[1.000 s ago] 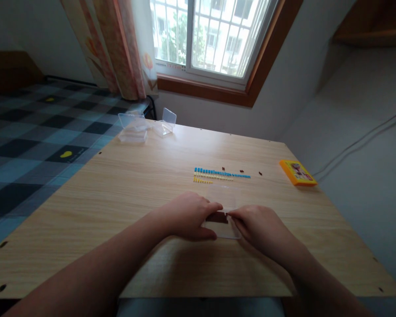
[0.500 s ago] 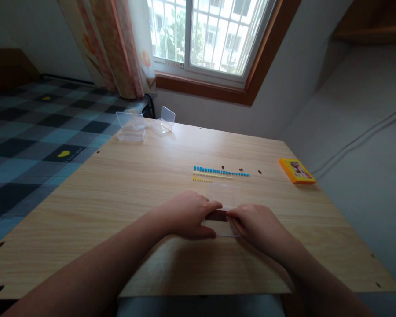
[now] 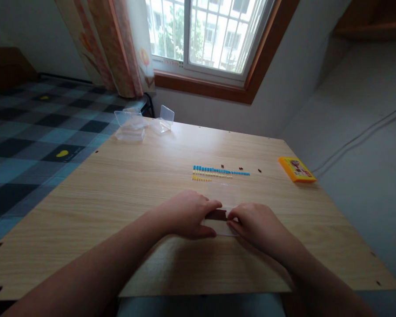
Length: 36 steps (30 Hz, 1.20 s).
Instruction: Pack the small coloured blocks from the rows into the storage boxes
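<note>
A clear plastic box (image 3: 219, 228) lies on the table in front of me, its transparent lid (image 3: 222, 192) folded back on the far side. Inside the box is a dark brown strip (image 3: 216, 215), seemingly small pieces packed side by side. My left hand (image 3: 193, 215) grips the box's left end, forefinger along the far side and thumb at the near side. At the strip's right end, my right hand (image 3: 251, 220) is closed in a pinch; whatever sits between its fingertips is hidden. Beyond the box lie rows of tiny blue pieces (image 3: 213, 170), cream pieces (image 3: 214, 175) and yellow pieces (image 3: 201, 179).
Several tiny brown pieces (image 3: 240, 168) lie behind the rows. An orange-yellow box (image 3: 297, 170) rests near the table's right edge. Open clear plastic boxes (image 3: 130, 134) stand at the far left corner. A checked bed (image 3: 36, 127) adjoins the table's left side.
My right fingertips have shifted slightly at the brown strip's right end, showing more of that end. The left hand keeps its grip on the box.
</note>
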{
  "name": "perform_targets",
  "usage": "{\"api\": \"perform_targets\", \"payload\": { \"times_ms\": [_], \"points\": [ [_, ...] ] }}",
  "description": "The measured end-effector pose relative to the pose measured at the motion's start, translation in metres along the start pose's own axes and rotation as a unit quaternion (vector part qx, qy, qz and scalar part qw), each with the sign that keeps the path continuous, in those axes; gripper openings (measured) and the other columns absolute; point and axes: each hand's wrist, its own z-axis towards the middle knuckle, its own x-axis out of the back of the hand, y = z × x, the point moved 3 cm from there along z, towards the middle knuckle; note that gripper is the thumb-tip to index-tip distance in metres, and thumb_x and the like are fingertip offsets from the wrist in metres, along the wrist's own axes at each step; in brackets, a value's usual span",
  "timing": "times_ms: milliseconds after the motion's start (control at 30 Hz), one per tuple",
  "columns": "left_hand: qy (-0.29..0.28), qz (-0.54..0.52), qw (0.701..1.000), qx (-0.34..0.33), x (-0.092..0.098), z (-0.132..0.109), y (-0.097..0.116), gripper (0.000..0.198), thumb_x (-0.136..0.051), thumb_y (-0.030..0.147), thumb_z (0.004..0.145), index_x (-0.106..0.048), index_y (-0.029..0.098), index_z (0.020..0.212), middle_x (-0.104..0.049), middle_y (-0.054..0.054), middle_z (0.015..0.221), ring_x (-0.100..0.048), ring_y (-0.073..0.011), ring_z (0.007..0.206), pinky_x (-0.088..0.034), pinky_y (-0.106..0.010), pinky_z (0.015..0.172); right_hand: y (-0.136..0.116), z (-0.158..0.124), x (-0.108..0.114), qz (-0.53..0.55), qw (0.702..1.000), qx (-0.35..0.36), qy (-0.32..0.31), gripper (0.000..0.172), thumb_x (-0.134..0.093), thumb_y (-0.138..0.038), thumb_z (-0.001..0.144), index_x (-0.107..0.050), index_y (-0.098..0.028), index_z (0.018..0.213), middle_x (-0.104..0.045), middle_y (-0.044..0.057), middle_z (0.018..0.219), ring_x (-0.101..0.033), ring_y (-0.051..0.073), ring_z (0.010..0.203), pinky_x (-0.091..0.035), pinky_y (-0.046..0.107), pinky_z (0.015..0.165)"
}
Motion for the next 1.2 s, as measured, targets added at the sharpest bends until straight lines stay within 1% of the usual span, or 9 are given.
{"api": "perform_targets", "payload": {
  "times_ms": [167,600,867,1000,1100,1133,1200],
  "points": [
    [0.004,0.0,1.0,-0.003,0.0,0.0,0.0,0.055,-0.075,0.055,0.082,-0.064,0.026,0.127,-0.078,-0.007,0.101,-0.072,-0.0298,0.087,-0.048,-0.035,0.067,-0.002,0.001,-0.001,-0.015,1.0,-0.007,0.003,0.024,-0.059,-0.024,0.094,-0.081,-0.023,0.088,-0.08,0.006,0.089,-0.073,0.024,0.08,-0.039,0.032,0.065],
    [0.014,0.004,1.0,-0.006,-0.001,0.001,0.001,0.051,-0.076,0.054,0.081,-0.066,0.026,0.123,-0.077,-0.006,0.096,-0.072,-0.0292,0.083,-0.046,-0.034,0.064,-0.002,0.003,-0.004,-0.02,1.0,-0.016,0.013,0.023,-0.06,-0.026,0.094,-0.081,-0.023,0.088,-0.08,0.006,0.089,-0.073,0.024,0.079,-0.04,0.03,0.064],
    [0.01,0.007,1.0,-0.006,-0.001,0.001,0.0,0.053,-0.075,0.056,0.082,-0.065,0.026,0.125,-0.078,-0.007,0.099,-0.072,-0.0299,0.085,-0.046,-0.035,0.064,-0.004,0.002,-0.003,-0.016,1.0,-0.014,0.015,0.022,-0.06,-0.026,0.093,-0.081,-0.023,0.088,-0.08,0.006,0.09,-0.073,0.024,0.081,-0.039,0.031,0.064],
    [0.004,0.008,1.0,-0.002,-0.001,0.001,0.001,0.055,-0.075,0.056,0.082,-0.065,0.026,0.127,-0.078,-0.008,0.1,-0.073,-0.0305,0.087,-0.047,-0.035,0.066,-0.003,0.0,-0.002,-0.014,1.0,-0.013,0.017,0.019,-0.063,-0.025,0.092,-0.081,-0.023,0.085,-0.079,0.005,0.087,-0.071,0.022,0.077,-0.037,0.03,0.062],
    [0.002,0.004,1.0,0.003,0.0,0.0,0.001,0.058,-0.075,0.055,0.082,-0.064,0.026,0.13,-0.078,-0.008,0.103,-0.073,-0.0311,0.09,-0.048,-0.036,0.067,0.003,-0.002,0.003,-0.002,0.999,-0.001,0.049,0.022,-0.063,-0.03,0.094,-0.078,-0.023,0.079,-0.077,0.004,0.079,-0.067,0.019,0.069,-0.033,0.03,0.06],
    [0.0,0.002,1.0,0.004,0.001,0.0,0.001,0.058,-0.075,0.055,0.081,-0.064,0.026,0.13,-0.078,-0.009,0.104,-0.073,-0.0312,0.09,-0.048,-0.036,0.067,0.007,-0.002,0.006,0.009,0.997,0.002,0.075,0.026,-0.062,-0.033,0.095,-0.077,-0.023,0.077,-0.076,0.003,0.076,-0.065,0.018,0.066,-0.032,0.03,0.059],
    [-0.004,-0.003,1.0,0.004,0.002,0.0,0.002,0.057,-0.076,0.054,0.081,-0.065,0.026,0.129,-0.078,-0.009,0.105,-0.073,-0.0312,0.09,-0.048,-0.036,0.068,0.017,-0.002,0.014,0.043,0.987,0.0,0.153,0.036,-0.058,-0.04,0.099,-0.072,-0.022,0.071,-0.071,0.002,0.068,-0.06,0.017,0.062,-0.031,0.031,0.059]
  ]
}}
